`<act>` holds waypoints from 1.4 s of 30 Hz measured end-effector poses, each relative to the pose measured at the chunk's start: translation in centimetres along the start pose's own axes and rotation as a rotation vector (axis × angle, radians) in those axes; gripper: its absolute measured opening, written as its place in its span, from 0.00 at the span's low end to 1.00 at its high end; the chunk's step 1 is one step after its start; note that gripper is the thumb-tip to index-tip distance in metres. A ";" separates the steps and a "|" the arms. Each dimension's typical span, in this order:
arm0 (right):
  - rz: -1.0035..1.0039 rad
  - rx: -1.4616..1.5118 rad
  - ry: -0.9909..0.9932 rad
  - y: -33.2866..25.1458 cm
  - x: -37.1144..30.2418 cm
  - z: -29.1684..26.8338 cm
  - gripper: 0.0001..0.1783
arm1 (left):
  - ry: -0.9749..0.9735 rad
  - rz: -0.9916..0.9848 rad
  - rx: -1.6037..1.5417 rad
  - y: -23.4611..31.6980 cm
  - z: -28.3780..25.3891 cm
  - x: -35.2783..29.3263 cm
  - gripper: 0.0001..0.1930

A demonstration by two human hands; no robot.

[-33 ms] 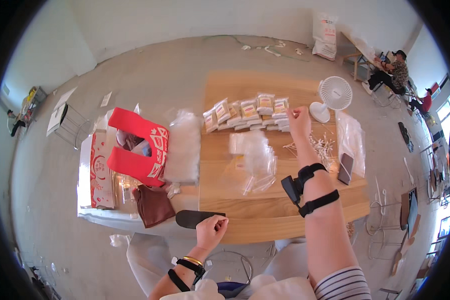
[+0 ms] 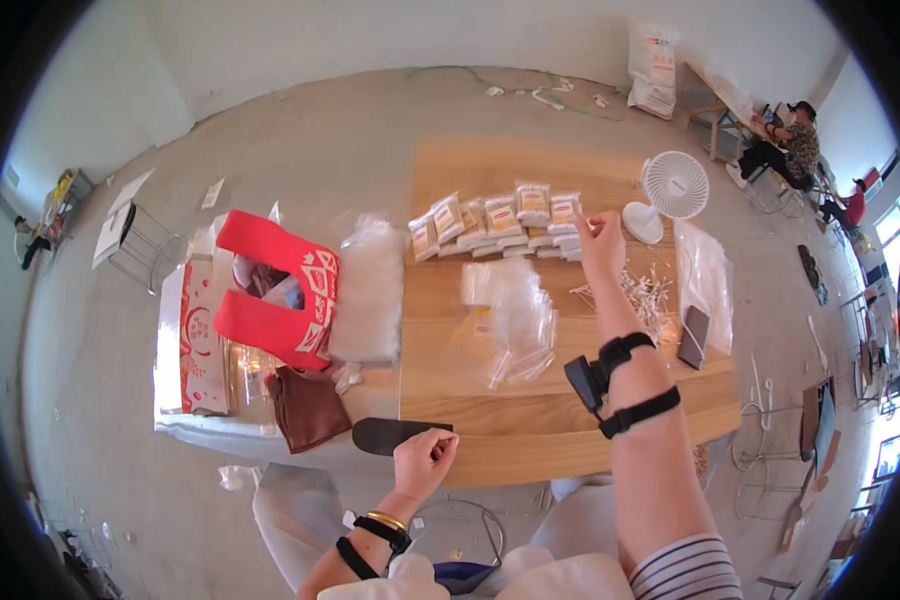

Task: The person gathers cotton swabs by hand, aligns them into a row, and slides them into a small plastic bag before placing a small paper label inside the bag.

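Note:
My right hand point(image 2: 602, 245) reaches to the right end of a pile of small clear packets point(image 2: 502, 217) with yellow and white labels. Its fingers are bent together beside the end packet; whether anything is between them is too small to tell. At the table's front edge, my left hand point(image 2: 425, 460) is closed with curled fingers, next to a dark flat strip point(image 2: 380, 437). What the curled fingers may hold is hidden. Between my hands lies a heap of clear plastic bags point(image 2: 510, 315). Loose cotton swabs point(image 2: 648, 298) are scattered beside my right forearm.
A white fan point(image 2: 673, 187) stands at the back right of the wooden table point(image 2: 570, 450). A phone point(image 2: 693, 335) and a plastic sheet point(image 2: 705, 270) lie at the right edge. Leftward are a red bag point(image 2: 270, 345), a brown cloth point(image 2: 310, 405) and a box point(image 2: 202, 340).

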State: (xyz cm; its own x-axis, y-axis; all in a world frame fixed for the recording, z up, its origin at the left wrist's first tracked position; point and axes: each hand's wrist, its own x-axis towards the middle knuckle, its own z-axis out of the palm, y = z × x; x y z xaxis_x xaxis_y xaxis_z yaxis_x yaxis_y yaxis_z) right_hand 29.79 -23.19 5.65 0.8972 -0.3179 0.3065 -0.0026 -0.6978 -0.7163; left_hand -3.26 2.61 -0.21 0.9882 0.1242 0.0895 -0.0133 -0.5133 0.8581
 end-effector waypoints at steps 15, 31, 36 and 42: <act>-0.242 -0.100 -0.535 -3.0 -20.1 -0.2 0.17 | -0.097 -0.063 -0.274 0.0 -0.6 -0.2 0.07; 0.120 0.921 -1.015 -13.3 -31.1 -11.6 0.08 | 0.031 -0.191 -0.893 8.3 -8.9 -2.8 0.10; 0.164 0.957 -0.924 -15.2 -33.8 -11.5 0.08 | 0.153 -0.093 -0.819 9.1 -10.7 -5.0 0.10; 0.057 0.853 -0.826 -15.5 -34.1 -11.9 0.08 | 0.011 -0.414 -0.662 9.3 -15.4 -7.9 0.16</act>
State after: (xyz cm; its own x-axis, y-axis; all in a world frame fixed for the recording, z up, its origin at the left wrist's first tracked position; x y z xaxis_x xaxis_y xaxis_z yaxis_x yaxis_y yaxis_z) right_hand -6.04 -9.16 13.75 0.9192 0.3936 -0.0126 -0.0376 0.0557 -0.9977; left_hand -13.50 9.90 14.83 0.9311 0.2056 -0.3014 0.2642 0.1897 0.9456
